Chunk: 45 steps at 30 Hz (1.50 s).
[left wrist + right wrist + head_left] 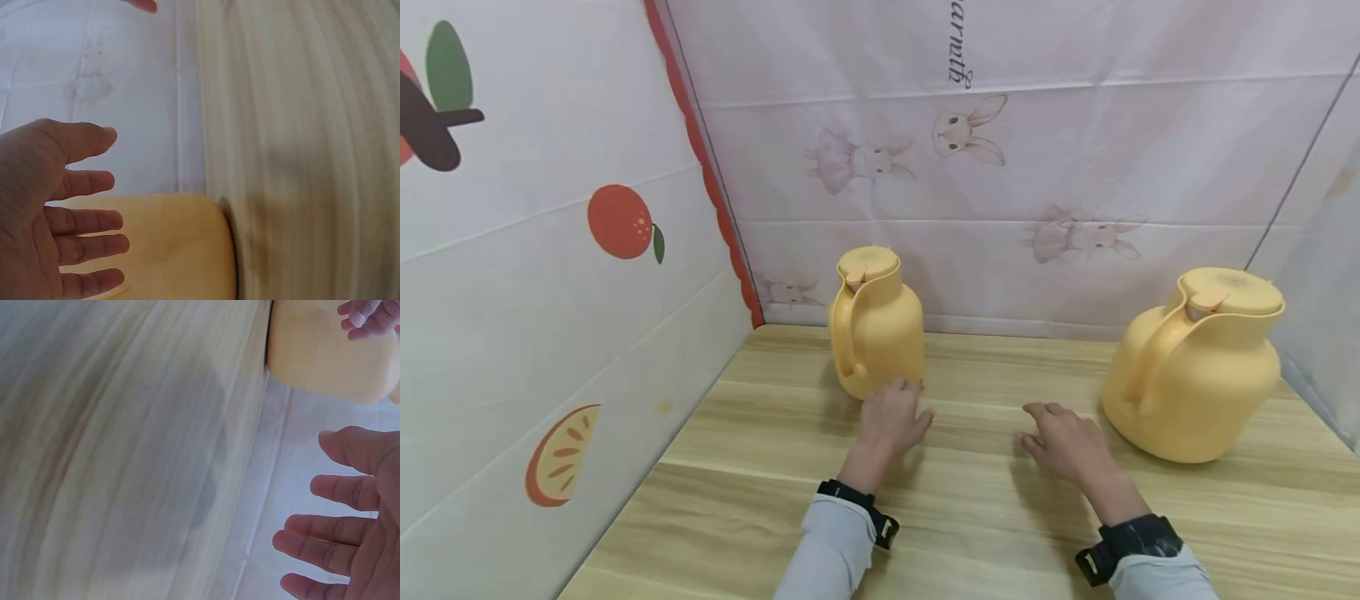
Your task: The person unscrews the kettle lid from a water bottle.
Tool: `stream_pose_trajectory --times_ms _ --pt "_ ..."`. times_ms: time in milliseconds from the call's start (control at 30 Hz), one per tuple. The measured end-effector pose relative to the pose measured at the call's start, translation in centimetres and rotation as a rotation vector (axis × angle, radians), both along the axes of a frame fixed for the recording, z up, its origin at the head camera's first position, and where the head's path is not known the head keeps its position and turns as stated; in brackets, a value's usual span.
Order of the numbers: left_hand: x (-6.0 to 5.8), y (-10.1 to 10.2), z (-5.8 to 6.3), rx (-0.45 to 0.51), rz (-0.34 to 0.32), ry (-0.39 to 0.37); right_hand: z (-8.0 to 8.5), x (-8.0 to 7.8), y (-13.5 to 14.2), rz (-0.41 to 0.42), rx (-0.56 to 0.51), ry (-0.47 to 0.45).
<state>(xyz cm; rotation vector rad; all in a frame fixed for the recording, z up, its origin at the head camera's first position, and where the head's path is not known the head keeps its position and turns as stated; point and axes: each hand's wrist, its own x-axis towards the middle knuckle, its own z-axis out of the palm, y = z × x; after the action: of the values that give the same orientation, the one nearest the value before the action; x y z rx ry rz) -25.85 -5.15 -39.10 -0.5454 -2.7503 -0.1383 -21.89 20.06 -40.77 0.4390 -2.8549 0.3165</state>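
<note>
Two yellow jugs with lids and side handles stand upright on the wooden table. In the head view, the left jug (887, 333) is by the back wall, and my left hand (891, 419) hovers in front of its base. The left wrist view shows that hand (56, 206) with fingers spread loosely before the jug's yellow side (181, 244); whether they touch cannot be told. My right hand (1067, 437), fingers extended and holding nothing, is just left of the larger-looking right jug (1202, 383). In the right wrist view, this hand (350, 519) hangs above the table.
The wooden table (760, 517) meets a pale rabbit-printed sheet (1000, 275) at the back. On the left rises a white fruit-printed sheet (647, 333). Another pale sheet (1330, 333) borders the right side. Each wrist wears a black strap.
</note>
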Motion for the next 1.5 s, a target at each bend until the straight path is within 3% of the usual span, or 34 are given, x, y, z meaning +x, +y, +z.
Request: stream_pose_trajectory --times_ms 200,500,767,900,1033,1200,1333,1500 --pt "0.1 -0.9 0.7 0.059 -0.005 0.094 0.4 -0.1 -0.4 0.026 -0.011 0.023" --pt "0.5 -3.3 0.9 0.159 0.004 0.14 0.7 0.0 -1.3 0.055 -0.053 0.017" --pt "0.6 -5.3 1.4 0.261 0.054 0.073 0.5 -0.1 -1.9 0.071 -0.048 0.026" --pt "0.6 -6.3 2.1 0.301 0.164 0.036 0.5 -0.2 -2.1 0.08 -0.049 0.039" --pt "0.4 -6.9 2.8 0.417 0.272 0.004 0.6 -0.3 -2.4 0.084 -0.049 0.037" --pt "0.1 -7.6 2.9 0.544 0.334 0.001 0.8 -0.4 -3.1 0.095 -0.042 0.037" --pt "-0.3 -7.8 3.1 0.617 0.349 -0.033 0.9 -0.6 -3.7 0.11 -0.035 0.036" --pt "-0.9 -7.5 3.0 0.718 0.309 -0.024 0.9 -0.9 -4.4 0.121 -0.038 0.033"
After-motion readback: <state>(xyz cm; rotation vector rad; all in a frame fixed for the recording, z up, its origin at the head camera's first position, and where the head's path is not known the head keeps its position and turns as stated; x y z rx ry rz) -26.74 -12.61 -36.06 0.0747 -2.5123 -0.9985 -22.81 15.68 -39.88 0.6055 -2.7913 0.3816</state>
